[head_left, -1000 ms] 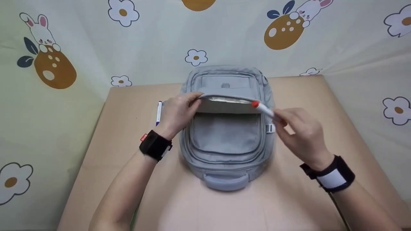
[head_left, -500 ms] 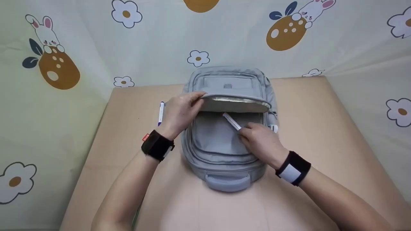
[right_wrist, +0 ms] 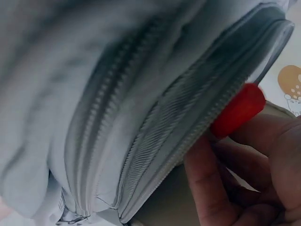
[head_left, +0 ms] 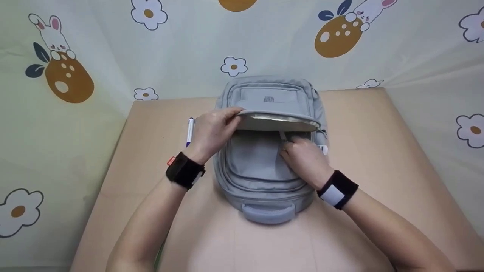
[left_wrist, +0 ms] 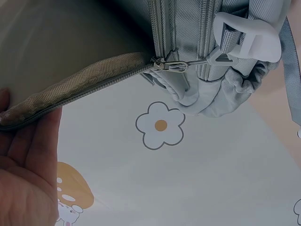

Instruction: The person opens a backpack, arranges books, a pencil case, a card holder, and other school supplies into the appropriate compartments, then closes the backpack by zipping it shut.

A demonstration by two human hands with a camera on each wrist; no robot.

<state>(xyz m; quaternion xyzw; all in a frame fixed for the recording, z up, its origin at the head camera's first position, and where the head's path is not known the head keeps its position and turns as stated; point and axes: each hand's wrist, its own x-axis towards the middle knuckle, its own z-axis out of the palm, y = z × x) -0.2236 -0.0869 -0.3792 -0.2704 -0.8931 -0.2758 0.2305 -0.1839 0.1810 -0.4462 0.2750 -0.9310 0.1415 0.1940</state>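
Note:
A grey backpack [head_left: 261, 158] lies on the table with its front pocket unzipped. My left hand [head_left: 215, 130] pinches the rim of the pocket flap [head_left: 278, 124] between thumb and fingers and holds it raised. In the left wrist view, fingers curl over the flap's zipped edge, beside the zipper pull [left_wrist: 171, 66]. My right hand [head_left: 306, 158] is at the pocket opening, gripping a white marker [head_left: 283, 135]. Its red end [right_wrist: 240, 110] shows between thumb and fingers in the right wrist view, right at the zipper teeth. The marker's far part is hidden under the flap.
Another white marker with blue ends [head_left: 190, 131] lies on the table [head_left: 151, 158] left of the backpack. A carry handle [head_left: 268, 213] faces the near side. White buckles [left_wrist: 247, 37] sit on the side straps. Patterned cloth [head_left: 181, 49] hangs behind and at both sides.
My right hand has carried the marker leftward from beside the backpack into the pocket opening, turning it so its far end goes under the flap. The left hand keeps the flap up.

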